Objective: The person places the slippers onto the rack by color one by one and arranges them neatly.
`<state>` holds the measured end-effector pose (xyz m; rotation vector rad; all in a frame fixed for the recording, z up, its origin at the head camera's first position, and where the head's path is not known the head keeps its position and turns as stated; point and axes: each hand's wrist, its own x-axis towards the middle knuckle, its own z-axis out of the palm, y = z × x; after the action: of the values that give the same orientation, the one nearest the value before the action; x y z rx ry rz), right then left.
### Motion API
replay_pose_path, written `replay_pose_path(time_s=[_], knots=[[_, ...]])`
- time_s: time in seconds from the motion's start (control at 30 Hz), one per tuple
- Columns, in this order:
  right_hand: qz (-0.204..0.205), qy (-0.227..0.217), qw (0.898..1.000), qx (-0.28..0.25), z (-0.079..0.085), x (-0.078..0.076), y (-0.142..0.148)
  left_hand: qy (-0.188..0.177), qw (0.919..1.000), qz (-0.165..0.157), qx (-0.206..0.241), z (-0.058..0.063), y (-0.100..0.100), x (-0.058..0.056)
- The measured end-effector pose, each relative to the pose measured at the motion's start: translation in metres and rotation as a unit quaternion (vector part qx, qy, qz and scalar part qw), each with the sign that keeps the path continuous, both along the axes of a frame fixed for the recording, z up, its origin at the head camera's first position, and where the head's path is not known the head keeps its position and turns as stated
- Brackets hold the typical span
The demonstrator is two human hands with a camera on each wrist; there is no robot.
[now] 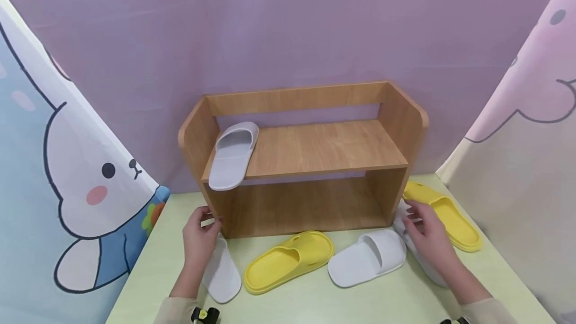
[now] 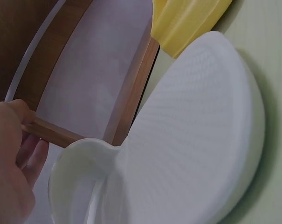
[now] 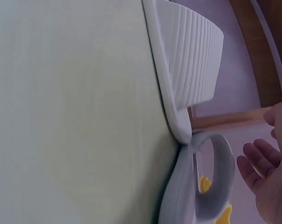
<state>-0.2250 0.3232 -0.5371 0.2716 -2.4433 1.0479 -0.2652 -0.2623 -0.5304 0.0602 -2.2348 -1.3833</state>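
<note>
A small wooden two-tier shoe rack stands in the middle, one pale grey slipper at the left end of its upper shelf. My left hand pinches the front edge of the rack's left side panel between thumb and fingers. Below that hand lies a whitish slipper, large in the left wrist view. Beside the right panel, my right hand has its fingers loosely bent and holds nothing. It hovers over another pale slipper, which it partly hides.
In front of the rack, a yellow slipper and a white slipper lie on the pale green table. A second yellow slipper lies at the far right. A purple cloth wall rises behind, with cartoon-printed sheets on both sides.
</note>
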Motion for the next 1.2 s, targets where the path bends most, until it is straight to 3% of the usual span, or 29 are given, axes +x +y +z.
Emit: replay_pose_path(time_s=[0.27, 0.4, 0.63, 0.93, 1.2], knots=[[-0.034, 0.061, 0.996, 0.053, -0.014, 0.031, 0.024, 0.005, 1.0000, -0.005, 0.003, -0.001, -0.001, -0.001], [-0.052, 0.061, 0.995, 0.064, -0.020, 0.043, 0.033, 0.005, 0.9998, -0.009, 0.020, -0.003, -0.003, -0.002], [-0.067, -0.030, 0.993, 0.089, -0.026, 0.055, 0.044, 0.003, 0.9992, -0.014, 0.036, -0.003, -0.004, -0.002], [-0.053, -0.163, 0.976, 0.131, -0.037, 0.061, 0.049, -0.001, 0.9991, -0.016, 0.039, -0.002, -0.007, -0.002], [-0.050, -0.182, 0.967, 0.172, -0.042, 0.060, 0.051, -0.008, 0.9990, -0.021, 0.038, -0.002, -0.008, -0.002]])
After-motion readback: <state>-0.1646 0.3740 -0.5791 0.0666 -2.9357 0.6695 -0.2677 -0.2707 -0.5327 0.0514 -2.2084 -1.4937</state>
